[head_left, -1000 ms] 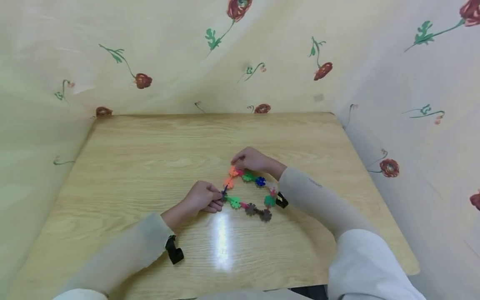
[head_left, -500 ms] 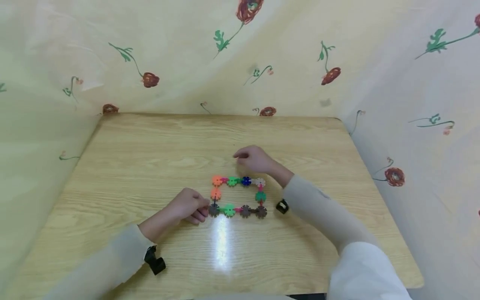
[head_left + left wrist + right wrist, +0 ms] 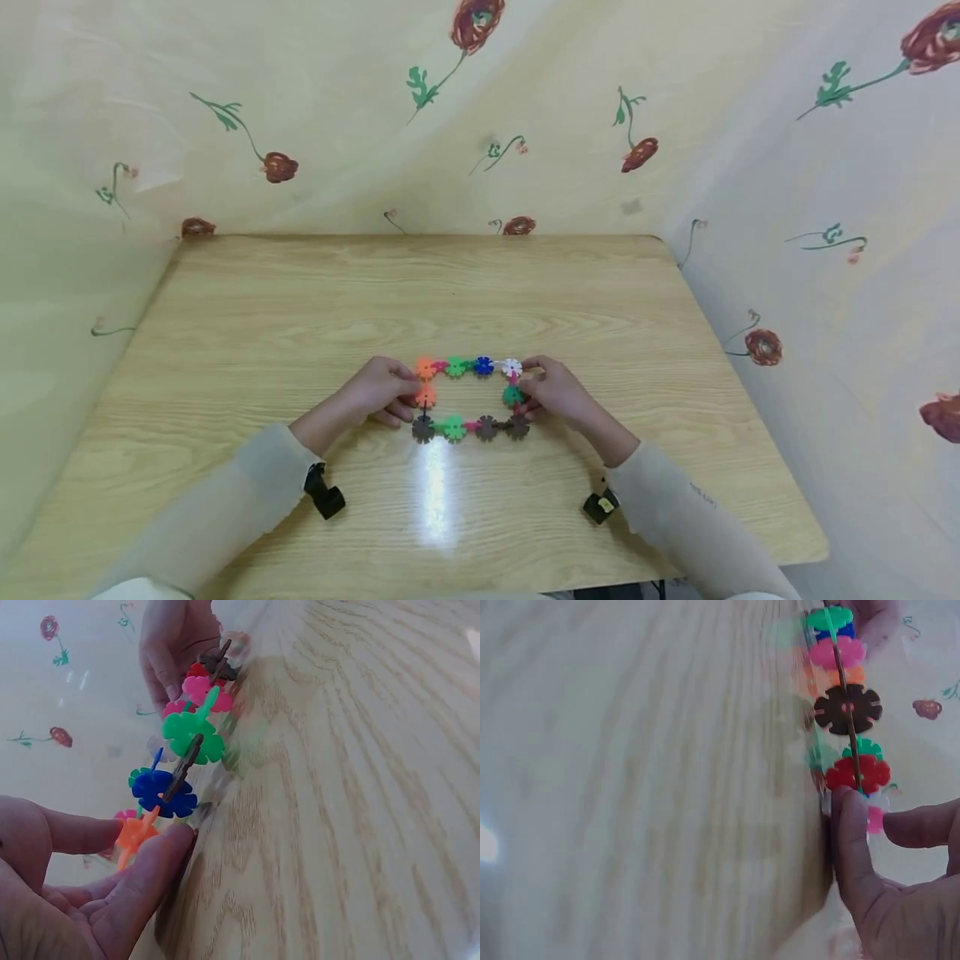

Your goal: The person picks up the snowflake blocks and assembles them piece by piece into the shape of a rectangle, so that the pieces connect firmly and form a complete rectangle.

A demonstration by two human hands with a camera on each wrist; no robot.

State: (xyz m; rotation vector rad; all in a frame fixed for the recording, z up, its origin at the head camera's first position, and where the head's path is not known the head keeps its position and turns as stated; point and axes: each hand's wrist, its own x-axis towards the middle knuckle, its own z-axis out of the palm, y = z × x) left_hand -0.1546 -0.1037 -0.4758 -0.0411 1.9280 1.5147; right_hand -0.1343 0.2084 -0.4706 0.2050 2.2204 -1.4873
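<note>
A rectangular ring of interlocking flower-shaped plastic discs stands on the table, in orange, green, blue, white, pink and dark brown. My left hand [image 3: 382, 390] pinches its left side at an orange disc [image 3: 426, 395]; the left wrist view shows thumb and forefinger on either side of that orange disc [image 3: 136, 834]. On the opposite side, my right hand [image 3: 557, 392] holds the ring by the teal disc [image 3: 513, 395], just below the white disc [image 3: 512, 367]. In the right wrist view, the right thumb lies close under a red disc [image 3: 859, 774], with the forefinger near a pink one.
The wood-grain table [image 3: 315, 292] extends all around the ring. Flower-printed cloth [image 3: 337, 125] rises behind it and along both sides. Black wrist cameras [image 3: 324, 493] sit on both sleeves, and glare shines near the front.
The ring, tilted in the hands a second ago, has come down flat and squared up. My right hand let go at the top, then moved down to its right side; the left shifted up to the orange disc.
</note>
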